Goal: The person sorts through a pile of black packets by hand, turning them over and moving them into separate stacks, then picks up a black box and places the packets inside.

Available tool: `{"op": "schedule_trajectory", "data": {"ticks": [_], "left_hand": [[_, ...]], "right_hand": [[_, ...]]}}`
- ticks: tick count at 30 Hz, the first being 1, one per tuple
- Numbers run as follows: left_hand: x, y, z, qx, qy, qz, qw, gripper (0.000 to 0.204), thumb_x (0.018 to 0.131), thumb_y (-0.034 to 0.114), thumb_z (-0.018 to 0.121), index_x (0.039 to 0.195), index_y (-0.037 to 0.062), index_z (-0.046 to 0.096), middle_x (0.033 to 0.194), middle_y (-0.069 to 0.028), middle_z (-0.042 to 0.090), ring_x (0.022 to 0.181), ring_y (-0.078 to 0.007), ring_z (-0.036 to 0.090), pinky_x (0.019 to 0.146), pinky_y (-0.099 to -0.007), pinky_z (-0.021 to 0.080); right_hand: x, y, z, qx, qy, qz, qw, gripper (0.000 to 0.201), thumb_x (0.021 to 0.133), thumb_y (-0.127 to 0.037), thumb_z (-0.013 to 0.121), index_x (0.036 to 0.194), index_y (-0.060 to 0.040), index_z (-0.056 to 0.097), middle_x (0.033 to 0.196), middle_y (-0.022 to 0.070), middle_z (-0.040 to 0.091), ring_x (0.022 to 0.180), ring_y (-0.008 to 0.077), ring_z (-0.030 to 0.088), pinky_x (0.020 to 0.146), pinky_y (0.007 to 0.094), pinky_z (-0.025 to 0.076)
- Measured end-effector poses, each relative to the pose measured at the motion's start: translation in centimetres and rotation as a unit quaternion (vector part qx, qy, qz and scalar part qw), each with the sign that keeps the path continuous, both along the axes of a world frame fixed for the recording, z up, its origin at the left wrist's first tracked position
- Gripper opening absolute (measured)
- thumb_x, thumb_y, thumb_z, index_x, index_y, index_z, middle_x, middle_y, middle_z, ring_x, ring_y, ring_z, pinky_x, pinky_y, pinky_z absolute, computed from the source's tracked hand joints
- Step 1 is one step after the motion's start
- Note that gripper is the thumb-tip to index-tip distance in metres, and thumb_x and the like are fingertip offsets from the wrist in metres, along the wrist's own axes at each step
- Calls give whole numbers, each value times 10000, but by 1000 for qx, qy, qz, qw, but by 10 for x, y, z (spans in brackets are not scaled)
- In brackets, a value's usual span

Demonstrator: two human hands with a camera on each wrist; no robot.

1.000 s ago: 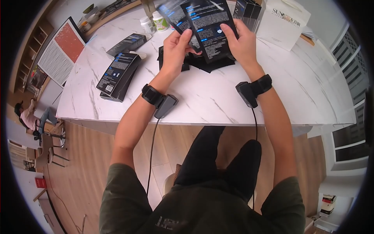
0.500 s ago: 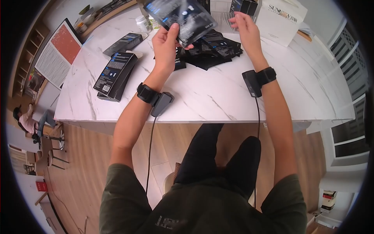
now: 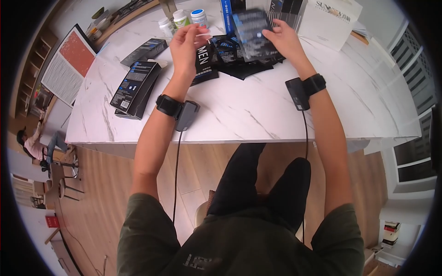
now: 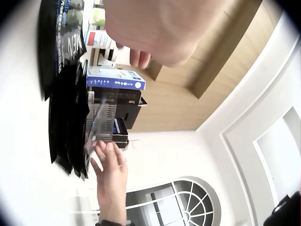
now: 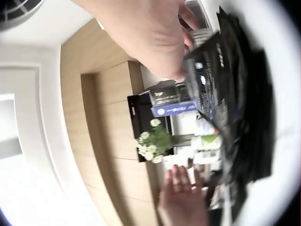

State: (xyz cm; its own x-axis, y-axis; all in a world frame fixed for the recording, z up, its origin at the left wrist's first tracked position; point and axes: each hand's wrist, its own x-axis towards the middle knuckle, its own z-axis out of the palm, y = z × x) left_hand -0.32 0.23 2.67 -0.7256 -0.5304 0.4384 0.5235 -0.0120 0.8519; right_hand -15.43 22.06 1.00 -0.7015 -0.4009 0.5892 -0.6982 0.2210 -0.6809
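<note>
My right hand (image 3: 289,43) pinches a black printed sachet (image 3: 251,39) at its right edge, thumb on the front face. The sachet is blurred and hangs above a pile of similar sachets (image 3: 239,72) on the marble-patterned table. At the left end of the pile, my left hand (image 3: 185,48) hovers with loosely bent fingers and holds nothing. In the right wrist view, the left palm (image 5: 181,200) faces up with fingers extended. A sachet with large white "MEN" lettering (image 3: 203,57) lies below the left hand.
Black cartons (image 3: 136,87) lie at the left. Several bottles (image 3: 199,17) stand at the back, near a blue box (image 3: 226,16) and a clear ribbed container (image 3: 294,23). A white paper bag (image 3: 329,23) stands back right. Another person (image 3: 33,143) sits far left.
One second ago each hand held a sachet. Half a second ago only the left did, with the right hand free. Now the right hand has a sachet and the left is empty.
</note>
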Motion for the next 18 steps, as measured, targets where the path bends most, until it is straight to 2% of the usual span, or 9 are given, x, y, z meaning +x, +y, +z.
{"op": "schedule_trajectory", "data": {"ticks": [1,2,3,4,7,9,14,17,18], "left_hand": [[-5,-8,-5,-30,-18,53,998,240,919,163,558,1073,-20,583,986,-127,656,907,-184,631,832,-279,480],[-12,-17,-13,-61,-35,105,992,238,904,139,572,1080,-20,583,1012,-125,649,964,-190,614,863,-280,457],[-16,-23,-16,-90,-51,157,982,241,889,116,585,1087,-20,583,1037,-123,643,1020,-195,597,895,-280,435],[-17,-29,-21,-85,-110,158,978,358,843,121,627,1162,-19,548,1173,-157,576,1151,-225,508,959,-298,374],[-23,-37,-32,-114,-229,208,944,480,818,164,654,1235,-14,496,1262,-200,502,1169,-252,481,973,-323,369],[-19,-33,-30,-112,-236,163,951,544,807,187,662,1274,-9,460,1321,-228,434,1194,-263,450,984,-333,360],[-22,-22,-38,-127,-190,64,971,540,836,168,634,1305,4,425,1354,-215,402,1208,-248,437,985,-337,359],[-14,7,-29,-23,-209,-19,977,608,849,146,616,1361,-4,324,1377,-236,381,1232,-284,432,1022,-341,331],[-3,18,-20,-1,-201,-77,977,689,855,155,616,1403,-3,230,1410,-232,336,1253,-282,412,1028,-345,326]], "right_hand": [[-11,1,-12,52,45,-73,995,570,843,-331,656,1251,24,476,1114,205,613,965,282,630,831,359,498],[-25,4,-27,121,151,-121,974,673,832,-444,626,1288,19,449,1206,241,543,1090,376,549,918,427,445],[-21,6,-26,154,134,-122,971,688,839,-466,604,1295,22,441,1212,241,541,1106,383,537,929,433,436],[-16,8,-26,187,116,-121,968,703,846,-489,583,1302,25,433,1218,241,539,1121,390,525,940,438,428],[-16,4,-32,249,24,-92,964,812,834,-588,539,1332,36,394,1248,244,525,1172,379,504,965,437,413],[-4,2,-28,290,-1,-84,953,851,818,-612,545,1343,37,380,1256,253,519,1182,370,503,972,428,410],[9,2,-16,223,-57,1,973,869,793,-615,574,1352,21,381,1239,255,535,1164,357,523,963,400,419],[13,-3,-15,225,-58,13,973,858,790,-615,576,1344,15,394,1228,250,545,1165,364,520,966,400,414],[12,-5,-17,225,-54,12,973,853,790,-614,577,1340,14,399,1224,248,548,1167,368,516,968,403,410]]}}
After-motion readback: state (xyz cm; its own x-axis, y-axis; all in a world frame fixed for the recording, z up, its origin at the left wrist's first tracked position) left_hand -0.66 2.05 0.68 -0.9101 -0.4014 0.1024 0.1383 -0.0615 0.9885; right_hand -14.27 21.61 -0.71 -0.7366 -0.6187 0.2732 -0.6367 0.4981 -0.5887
